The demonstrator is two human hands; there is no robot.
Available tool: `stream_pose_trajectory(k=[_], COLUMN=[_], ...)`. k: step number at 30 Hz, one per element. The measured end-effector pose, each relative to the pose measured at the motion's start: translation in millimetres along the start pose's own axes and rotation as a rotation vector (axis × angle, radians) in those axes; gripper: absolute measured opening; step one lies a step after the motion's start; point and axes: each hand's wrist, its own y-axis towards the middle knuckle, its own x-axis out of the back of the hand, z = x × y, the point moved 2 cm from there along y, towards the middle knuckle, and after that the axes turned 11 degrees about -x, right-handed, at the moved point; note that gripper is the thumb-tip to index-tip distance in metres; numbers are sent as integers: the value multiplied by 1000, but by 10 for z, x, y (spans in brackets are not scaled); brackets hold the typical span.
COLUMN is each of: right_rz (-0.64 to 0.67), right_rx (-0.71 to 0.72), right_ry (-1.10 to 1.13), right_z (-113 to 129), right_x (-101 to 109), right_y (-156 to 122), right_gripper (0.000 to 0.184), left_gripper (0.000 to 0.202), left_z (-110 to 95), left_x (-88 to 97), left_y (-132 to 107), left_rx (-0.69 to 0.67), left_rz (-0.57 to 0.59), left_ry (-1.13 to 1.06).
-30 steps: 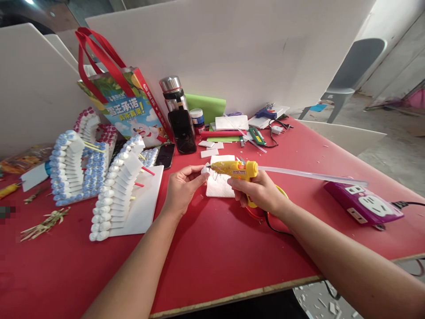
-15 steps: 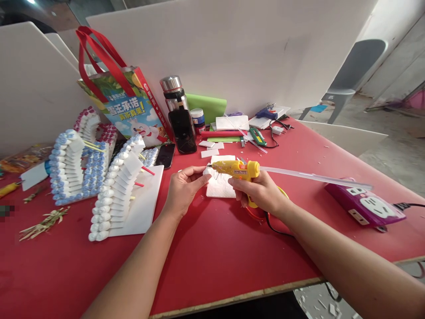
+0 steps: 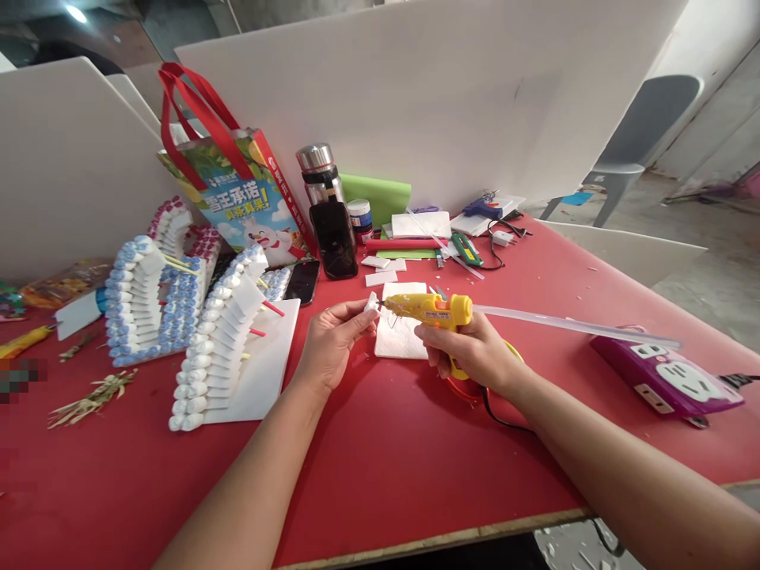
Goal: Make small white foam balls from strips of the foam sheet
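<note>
My right hand [image 3: 469, 348] grips a yellow glue gun [image 3: 427, 309], a long clear glue stick [image 3: 570, 323] sticking out of its back. The gun's nozzle points left and meets or nearly meets a small white piece [image 3: 372, 302] pinched in my left hand [image 3: 336, 340]. That piece looks like the white puffs on the model nearby, but the fingers hide part of it. Beneath the gun lies a white tissue [image 3: 400, 336]. Left of my hands, a curved stepped model with white puffs [image 3: 199, 368] stands on a white board [image 3: 261, 380].
A blue-and-white puffed model [image 3: 134, 309] stands at the left, near dried stalks [image 3: 92, 400]. Behind are a printed bag [image 3: 249, 190], a flask [image 3: 324, 190], a phone [image 3: 302, 281] and a green cutter [image 3: 466, 248]. A purple power strip [image 3: 665, 372] sits at the right.
The view has shifted slightly, so everything appears a little further right. The white piece at the nozzle shows more plainly above my left fingertips. Both hands keep their hold.
</note>
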Motion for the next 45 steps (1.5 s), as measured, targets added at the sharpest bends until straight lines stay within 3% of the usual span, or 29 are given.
stream_pose_trajectory(k=[9,30,45], right_rz=[-23,10,22], right_rx=[-8,-4,-1], right_ry=[-36,-20,14], right_z=[-5,0,11], right_x=[18,30,17], right_y=[13,5,-17], right_gripper=[43,41,40], left_gripper=[24,25,23], left_z=[10,31,-4], left_x=[8,53,22], left_y=[-18,-8,11], left_rx=[100,38,81], left_rz=[-34,18,42], left_ry=[-128,-48,-171])
